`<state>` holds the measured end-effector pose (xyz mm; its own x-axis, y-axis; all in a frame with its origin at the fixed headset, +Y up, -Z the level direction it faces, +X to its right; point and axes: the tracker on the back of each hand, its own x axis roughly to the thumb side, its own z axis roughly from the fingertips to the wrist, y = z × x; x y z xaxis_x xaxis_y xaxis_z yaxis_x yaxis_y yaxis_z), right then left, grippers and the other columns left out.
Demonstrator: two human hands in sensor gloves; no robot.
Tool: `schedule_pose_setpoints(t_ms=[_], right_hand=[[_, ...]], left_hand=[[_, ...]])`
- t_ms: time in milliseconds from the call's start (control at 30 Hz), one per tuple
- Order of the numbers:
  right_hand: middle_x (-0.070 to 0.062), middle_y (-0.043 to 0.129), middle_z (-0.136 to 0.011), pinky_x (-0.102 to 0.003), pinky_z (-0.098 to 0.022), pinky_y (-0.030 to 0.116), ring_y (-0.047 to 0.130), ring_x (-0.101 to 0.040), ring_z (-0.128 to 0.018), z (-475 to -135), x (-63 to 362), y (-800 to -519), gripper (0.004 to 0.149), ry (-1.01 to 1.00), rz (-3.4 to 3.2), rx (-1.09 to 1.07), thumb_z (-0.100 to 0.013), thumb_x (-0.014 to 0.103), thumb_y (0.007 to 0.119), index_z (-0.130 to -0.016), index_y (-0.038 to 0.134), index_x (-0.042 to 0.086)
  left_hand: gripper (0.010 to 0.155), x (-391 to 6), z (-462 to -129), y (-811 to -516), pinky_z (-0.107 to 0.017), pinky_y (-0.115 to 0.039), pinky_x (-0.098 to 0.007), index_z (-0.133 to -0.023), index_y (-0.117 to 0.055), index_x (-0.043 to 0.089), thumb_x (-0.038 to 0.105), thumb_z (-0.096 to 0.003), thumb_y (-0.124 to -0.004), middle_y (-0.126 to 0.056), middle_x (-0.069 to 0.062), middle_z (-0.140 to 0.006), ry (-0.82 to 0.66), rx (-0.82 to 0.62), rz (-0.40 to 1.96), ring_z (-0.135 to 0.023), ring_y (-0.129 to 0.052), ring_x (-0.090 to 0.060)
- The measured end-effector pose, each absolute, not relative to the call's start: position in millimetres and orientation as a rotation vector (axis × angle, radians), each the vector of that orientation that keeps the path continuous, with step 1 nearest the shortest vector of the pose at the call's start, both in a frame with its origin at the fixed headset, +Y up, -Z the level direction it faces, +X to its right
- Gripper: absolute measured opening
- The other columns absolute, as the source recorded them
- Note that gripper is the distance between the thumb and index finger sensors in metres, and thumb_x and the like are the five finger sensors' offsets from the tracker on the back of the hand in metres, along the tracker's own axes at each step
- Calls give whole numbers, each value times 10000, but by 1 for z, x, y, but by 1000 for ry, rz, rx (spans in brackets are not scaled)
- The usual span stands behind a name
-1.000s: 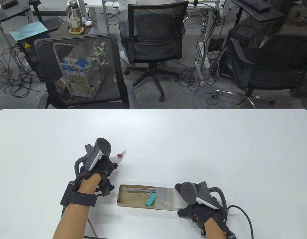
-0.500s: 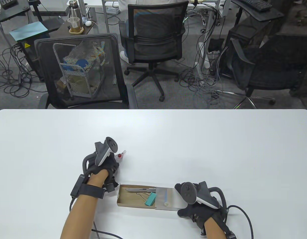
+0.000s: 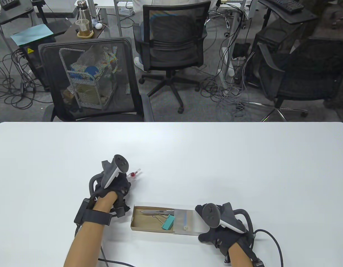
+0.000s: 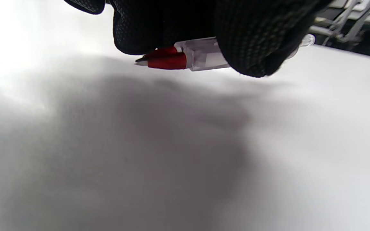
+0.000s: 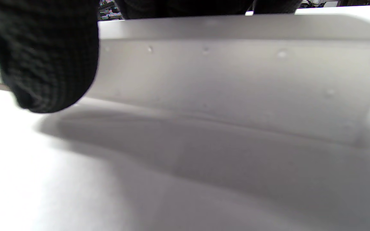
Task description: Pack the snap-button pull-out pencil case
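Observation:
A clear pen with a red tip (image 3: 133,174) lies low over the white table (image 3: 244,167), left of centre. My left hand (image 3: 123,184) grips its near end. In the left wrist view the gloved fingers (image 4: 255,41) close around the clear barrel (image 4: 201,56), with the red tip sticking out. The pull-out pencil case sits near the front edge, its brown tray (image 3: 138,221) slid out to the left of its translucent sleeve (image 3: 189,221). My right hand (image 3: 209,221) holds the sleeve's right end; the sleeve (image 5: 230,80) and a fingertip (image 5: 43,64) fill the right wrist view.
The tray holds a teal binder clip (image 3: 168,223) and a grey metal tool (image 3: 156,212). A white stick (image 3: 186,221) lies under the sleeve. Black mesh chairs (image 3: 96,80) stand beyond the table's far edge. A cable (image 3: 274,242) trails from my right wrist.
My left hand has shifted a little to the right over the pen and closed on it; the pen's far end has turned slightly. My right hand and the case have not moved.

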<state>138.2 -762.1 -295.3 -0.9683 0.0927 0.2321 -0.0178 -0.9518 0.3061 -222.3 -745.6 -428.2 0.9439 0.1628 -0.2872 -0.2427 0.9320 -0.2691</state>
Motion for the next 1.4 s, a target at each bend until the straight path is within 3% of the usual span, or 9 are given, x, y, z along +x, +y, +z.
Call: schedule_pose_setpoints(t_ms=[133, 400, 600, 833, 1400], right_hand=[[71, 529, -1158, -589, -772, 467, 588, -281, -1044, -295, 138, -762, 948, 472, 3025, 379, -266, 589, 912, -1063, 439, 390], [73, 528, -1157, -589, -772, 465, 587, -281, -1044, -295, 138, -762, 949, 472, 3025, 379, -266, 589, 911, -1063, 437, 389], [74, 525, -1159, -589, -771, 463, 584, -281, -1044, -295, 138, -762, 951, 472, 3025, 379, -265, 588, 911, -1064, 434, 391], [73, 524, -1159, -590, -772, 461, 582, -279, -1046, -295, 138, -762, 950, 472, 3025, 379, -266, 589, 911, -1064, 433, 393], [73, 523, -1159, -589, -773, 459, 582, -279, -1046, -295, 139, -762, 950, 473, 3017, 378, -265, 587, 911, -1063, 432, 395]], left_hand=[[623, -211, -408, -714, -812, -520, -559, -921, -727, 298, 431, -335, -890, -777, 71, -933, 116, -244, 226, -878, -807, -218], [624, -158, -345, -673, -821, -519, -559, -921, -733, 311, 431, -331, -898, -781, 84, -937, -200, -108, -54, -888, -813, -207], [623, -116, -304, -685, -832, -516, -554, -921, -735, 319, 426, -330, -900, -785, 95, -942, -378, -77, -388, -898, -815, -199], [620, -101, -292, -712, -838, -508, -552, -918, -740, 326, 417, -327, -904, -788, 103, -944, -429, -142, -610, -904, -818, -193], [610, -83, -279, -717, -844, -500, -543, -910, -745, 355, 402, -324, -908, -791, 129, -949, -492, -113, -764, -914, -819, -180]])
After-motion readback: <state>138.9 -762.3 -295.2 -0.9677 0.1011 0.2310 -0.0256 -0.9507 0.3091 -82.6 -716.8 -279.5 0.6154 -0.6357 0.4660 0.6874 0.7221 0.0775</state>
